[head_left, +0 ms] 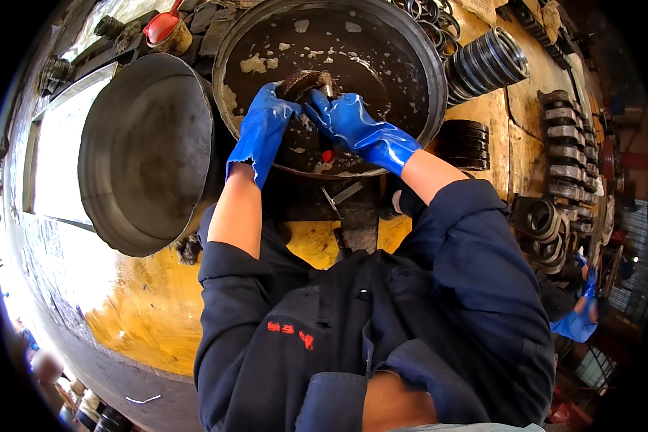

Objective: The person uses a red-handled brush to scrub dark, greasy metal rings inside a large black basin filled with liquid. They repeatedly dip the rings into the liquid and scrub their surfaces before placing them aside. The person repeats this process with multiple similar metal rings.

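Observation:
Both my hands wear blue rubber gloves and meet over a wide round basin (219, 79) of dark liquid with patches of pale foam. My left hand (263, 122) is closed on a dark, wet, curved metal part (302, 81), ring-like along its upper edge. Fingers of my right hand (356, 126) are bent against the same part from the other side, beside a shiny short cylindrical piece (329, 88). The gloves hide the part's lower side. Below the hands, a small red thing (327, 155) shows in the basin.
An upright-sided metal tub (147, 155) stands at the left. A red ladle (164, 27) rests at the far left. Stacked dark rings (486, 66) lie right of the basin, with rows of metal parts (565, 147) beyond. Another person's blue glove (577, 324) shows at the right.

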`<state>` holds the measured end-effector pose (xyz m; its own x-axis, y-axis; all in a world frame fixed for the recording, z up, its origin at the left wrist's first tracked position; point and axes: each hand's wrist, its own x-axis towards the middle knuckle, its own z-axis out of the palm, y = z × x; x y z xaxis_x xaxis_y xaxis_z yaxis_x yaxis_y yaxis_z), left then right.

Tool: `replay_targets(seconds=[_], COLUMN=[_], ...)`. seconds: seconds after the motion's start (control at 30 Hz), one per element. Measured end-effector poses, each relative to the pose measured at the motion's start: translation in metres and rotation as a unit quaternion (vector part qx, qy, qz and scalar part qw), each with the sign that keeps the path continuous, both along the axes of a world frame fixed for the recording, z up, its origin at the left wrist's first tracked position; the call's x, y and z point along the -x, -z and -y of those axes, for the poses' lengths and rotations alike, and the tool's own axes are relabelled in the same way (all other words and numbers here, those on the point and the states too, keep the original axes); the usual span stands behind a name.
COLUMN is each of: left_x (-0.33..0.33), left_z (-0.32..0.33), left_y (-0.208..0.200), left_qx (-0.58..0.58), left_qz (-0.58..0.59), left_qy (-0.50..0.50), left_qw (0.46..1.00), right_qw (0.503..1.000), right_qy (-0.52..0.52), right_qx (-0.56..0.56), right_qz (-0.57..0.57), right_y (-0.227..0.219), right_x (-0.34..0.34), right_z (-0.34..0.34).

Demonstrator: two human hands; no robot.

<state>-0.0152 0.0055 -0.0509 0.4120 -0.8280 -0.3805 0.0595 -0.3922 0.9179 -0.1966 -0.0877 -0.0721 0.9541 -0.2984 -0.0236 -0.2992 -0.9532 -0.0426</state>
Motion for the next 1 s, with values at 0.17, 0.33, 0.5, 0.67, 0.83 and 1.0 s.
replay_targets(seconds=[0.17, 0.33, 0.5, 0.67, 0.83, 1.0], left_x=[-0.006, -0.001, -0.002, -0.004, 0.009, 0.011], left_z=[-0.006, -0.005, -0.025, -0.018, -0.009, -0.011], left_y=[-0.002, -0.003, -0.011, -0.009, -0.026, -0.049], left_qx=[0.025, 0.07, 0.053, 0.024, 0.034, 0.035], left_qz=[-0.058, -0.02, -0.024, 0.084, 0.048, 0.024], left_qy=[0.013, 0.056, 0.037, 0.041, 0.039, 0.023], left_qw=[0.998, 0.996, 0.998, 0.995, 0.998, 0.999], right_qw=[0.991, 0.936, 0.626, 0.43, 0.186, 0.234], right_qy=[0.088, 0.279, 0.366, 0.368, 0.478, 0.458], right_qx=[0.068, -0.202, -0.683, -0.803, -0.822, -0.783], right_qz=[-0.073, -0.074, 0.092, 0.188, 0.249, 0.351], right_y=[0.01, 0.029, 0.0, 0.023, 0.026, 0.032], right_x=[-0.017, -0.009, 0.012, 0.013, -0.008, -0.003], right_z=[-0.018, -0.012, -0.033, -0.04, -0.012, 0.008])
